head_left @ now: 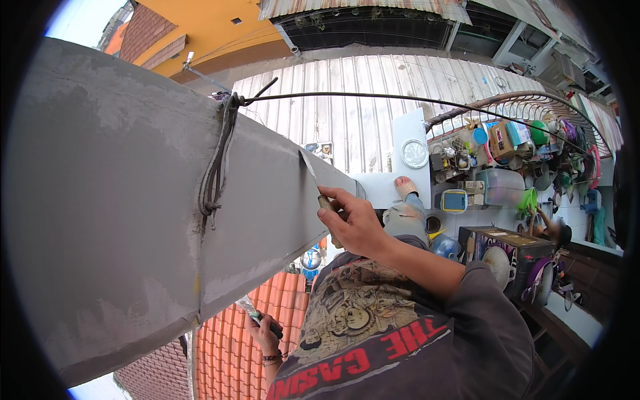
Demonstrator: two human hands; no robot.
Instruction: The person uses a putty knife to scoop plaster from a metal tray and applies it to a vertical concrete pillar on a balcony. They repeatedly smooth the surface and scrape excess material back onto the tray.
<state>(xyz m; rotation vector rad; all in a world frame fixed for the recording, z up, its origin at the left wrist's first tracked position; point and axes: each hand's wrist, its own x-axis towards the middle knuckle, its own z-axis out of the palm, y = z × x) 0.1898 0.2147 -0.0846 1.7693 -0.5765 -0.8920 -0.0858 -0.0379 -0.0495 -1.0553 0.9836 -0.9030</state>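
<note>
My right hand (360, 223) is closed around the wooden handle of a putty knife (311, 170). Its blade lies along the smooth grey cement surface (267, 173) of a large column or beam that fills the left side. Lower down, my left hand (265, 335) grips a second putty knife (249, 307), which has a dark handle and whitish material on its blade. That second blade is close to the beam's lower edge, apart from the right hand's knife. Fingertips of both hands are partly hidden behind the handles.
A knotted cord (215, 167) is tied around the beam, and a dark cable (360, 95) stretches from it to the right. Orange roof tiles (233, 353) lie below. A curved railing (507, 100), plastic tubs (503, 187) and a black box (510, 243) crowd the right, where another person (553, 230) is.
</note>
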